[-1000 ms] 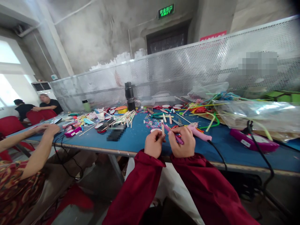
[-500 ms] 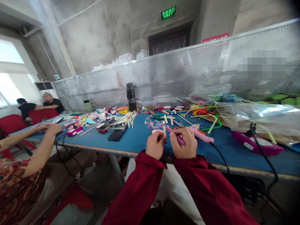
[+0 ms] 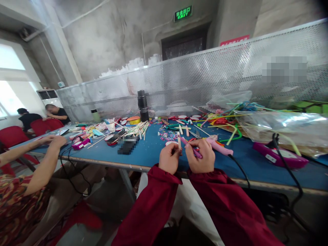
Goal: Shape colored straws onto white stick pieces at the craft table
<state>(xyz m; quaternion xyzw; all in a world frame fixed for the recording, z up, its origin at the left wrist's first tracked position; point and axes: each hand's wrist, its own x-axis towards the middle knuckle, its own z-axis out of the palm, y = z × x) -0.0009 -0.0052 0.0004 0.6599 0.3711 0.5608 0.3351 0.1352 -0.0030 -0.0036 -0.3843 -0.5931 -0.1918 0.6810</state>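
Above the table (image 3: 151, 155), the left hand (image 3: 169, 161) pinches a stick (image 3: 179, 140) nearly upright; the right hand (image 3: 203, 159) grips a purple pen (image 3: 197, 153), its tip touching or just beside the stick. A loose pinch could tilt the stick, making the pen slip.

"EXIT" can be read in lit green letters on the sign (image 3: 182, 13) above the dark doorway (image 3: 185, 49), with the Chinese characters 安全出口 shown over it (slightly blurred). On the red banner (image 3: 234, 40) and the purple box (image 3: 280, 162)'s white label (image 3: 271, 158), the markings cannot be made out.
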